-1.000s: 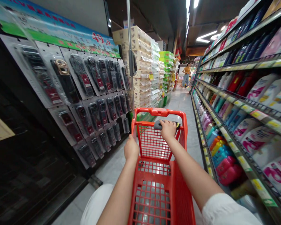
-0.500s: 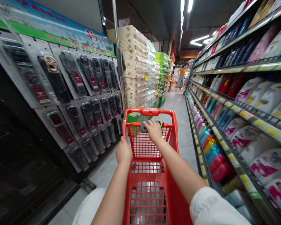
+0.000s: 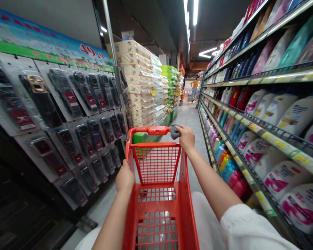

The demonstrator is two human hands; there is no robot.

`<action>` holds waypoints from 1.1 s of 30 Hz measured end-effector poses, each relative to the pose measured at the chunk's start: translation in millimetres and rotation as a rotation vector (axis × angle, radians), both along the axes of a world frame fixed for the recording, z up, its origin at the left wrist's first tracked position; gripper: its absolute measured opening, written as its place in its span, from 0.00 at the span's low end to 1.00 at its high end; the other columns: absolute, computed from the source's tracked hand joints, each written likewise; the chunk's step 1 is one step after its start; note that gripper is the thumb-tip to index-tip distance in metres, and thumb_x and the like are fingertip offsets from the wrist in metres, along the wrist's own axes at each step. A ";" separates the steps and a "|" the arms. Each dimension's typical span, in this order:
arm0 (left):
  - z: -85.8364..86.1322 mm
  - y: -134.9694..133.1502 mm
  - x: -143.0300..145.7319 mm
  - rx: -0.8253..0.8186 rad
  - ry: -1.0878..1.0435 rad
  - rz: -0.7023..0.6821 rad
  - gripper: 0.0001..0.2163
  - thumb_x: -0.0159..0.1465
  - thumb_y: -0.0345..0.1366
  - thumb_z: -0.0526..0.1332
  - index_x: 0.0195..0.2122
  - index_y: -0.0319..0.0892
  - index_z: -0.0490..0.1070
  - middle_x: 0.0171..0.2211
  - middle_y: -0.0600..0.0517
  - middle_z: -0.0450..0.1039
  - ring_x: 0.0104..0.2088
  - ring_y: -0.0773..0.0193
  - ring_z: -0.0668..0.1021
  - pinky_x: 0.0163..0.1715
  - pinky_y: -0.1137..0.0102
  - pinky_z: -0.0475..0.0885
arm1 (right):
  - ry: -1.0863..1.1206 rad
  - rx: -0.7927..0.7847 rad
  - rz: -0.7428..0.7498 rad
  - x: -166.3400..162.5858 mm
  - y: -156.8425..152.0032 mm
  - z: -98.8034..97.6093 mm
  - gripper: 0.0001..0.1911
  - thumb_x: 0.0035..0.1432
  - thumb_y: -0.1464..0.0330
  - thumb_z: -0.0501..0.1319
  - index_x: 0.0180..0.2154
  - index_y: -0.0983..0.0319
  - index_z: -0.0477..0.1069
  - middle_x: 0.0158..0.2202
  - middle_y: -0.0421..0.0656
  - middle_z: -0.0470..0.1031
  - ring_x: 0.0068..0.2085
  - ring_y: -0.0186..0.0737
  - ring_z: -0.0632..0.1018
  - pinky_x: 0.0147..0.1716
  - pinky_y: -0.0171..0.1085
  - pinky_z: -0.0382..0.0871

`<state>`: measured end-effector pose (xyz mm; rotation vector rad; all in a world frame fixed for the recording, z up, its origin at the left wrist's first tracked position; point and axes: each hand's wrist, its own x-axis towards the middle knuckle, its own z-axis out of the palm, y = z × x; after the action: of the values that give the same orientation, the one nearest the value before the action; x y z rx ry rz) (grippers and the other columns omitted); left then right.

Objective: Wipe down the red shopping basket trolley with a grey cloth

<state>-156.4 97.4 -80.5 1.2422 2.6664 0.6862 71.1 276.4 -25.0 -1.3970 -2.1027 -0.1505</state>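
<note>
A red mesh shopping cart (image 3: 156, 163) stands in front of me in a shop aisle. My left hand (image 3: 124, 177) is closed round the cart's left rim near its back. My right hand (image 3: 186, 136) is closed on a grey cloth (image 3: 174, 131), pressed against the right end of the cart's top front bar. The basket shows nothing inside but its mesh floor.
Packaged dark goods (image 3: 75, 114) hang on a display wall at left, behind a metal pole (image 3: 117, 73). Stacked tissue packs (image 3: 143, 86) lie further on. Shelves of bottles and pouches (image 3: 271, 114) line the right. A person in orange (image 3: 194, 88) stands far down the aisle.
My right hand slid the cloth from the middle of the inner bar to the right end of the top front bar. The cart and view shifted left; the left hand kept its grip.
</note>
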 end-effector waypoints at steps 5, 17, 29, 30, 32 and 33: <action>1.5 4.6 0.0 -0.005 -0.047 -0.009 0.18 0.69 0.36 0.44 0.57 0.39 0.63 0.45 0.36 0.78 0.42 0.48 0.81 0.32 0.64 0.70 | -0.134 -0.114 0.061 26.9 18.5 -22.1 0.28 0.53 0.79 0.54 0.55 0.58 0.72 0.69 0.41 0.55 0.67 0.52 0.56 0.63 0.49 0.55; 26.4 81.9 -25.6 0.024 -0.008 0.017 0.20 0.71 0.40 0.42 0.55 0.32 0.61 0.46 0.30 0.76 0.47 0.44 0.80 0.39 0.60 0.72 | -0.028 -0.110 0.204 56.4 -75.1 -76.1 0.22 0.47 0.78 0.60 0.44 0.57 0.78 0.60 0.44 0.67 0.55 0.53 0.65 0.55 0.51 0.63; 11.3 82.1 -31.7 0.046 0.035 -0.005 0.14 0.71 0.40 0.44 0.49 0.37 0.61 0.40 0.36 0.79 0.41 0.47 0.81 0.33 0.63 0.70 | 0.204 0.007 -0.122 29.6 61.7 -3.8 0.29 0.56 0.76 0.52 0.58 0.56 0.68 0.63 0.47 0.64 0.59 0.49 0.68 0.58 0.47 0.64; 10.8 81.7 -31.5 0.047 0.040 -0.006 0.14 0.71 0.40 0.44 0.49 0.38 0.61 0.41 0.36 0.79 0.42 0.47 0.81 0.33 0.63 0.70 | 0.179 -0.027 -0.156 24.9 67.0 0.8 0.29 0.57 0.74 0.53 0.61 0.55 0.65 0.64 0.47 0.61 0.60 0.51 0.67 0.58 0.50 0.63; 9.6 80.9 -30.9 0.044 0.048 -0.001 0.14 0.71 0.39 0.44 0.49 0.38 0.61 0.41 0.36 0.78 0.42 0.46 0.81 0.33 0.63 0.70 | 0.094 -0.150 -0.188 14.0 73.8 5.4 0.29 0.59 0.70 0.54 0.62 0.51 0.63 0.64 0.47 0.62 0.59 0.55 0.68 0.58 0.60 0.60; 9.0 80.5 -30.7 0.041 0.051 0.004 0.13 0.71 0.39 0.44 0.48 0.38 0.61 0.42 0.36 0.78 0.43 0.47 0.81 0.33 0.63 0.70 | 0.052 -0.205 -0.192 7.7 75.6 6.0 0.28 0.60 0.68 0.54 0.62 0.50 0.63 0.63 0.46 0.65 0.59 0.56 0.69 0.58 0.64 0.58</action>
<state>-187.1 177.9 -71.5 1.2825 2.7092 0.7229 78.8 352.0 -19.0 -1.7049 -1.9840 0.0269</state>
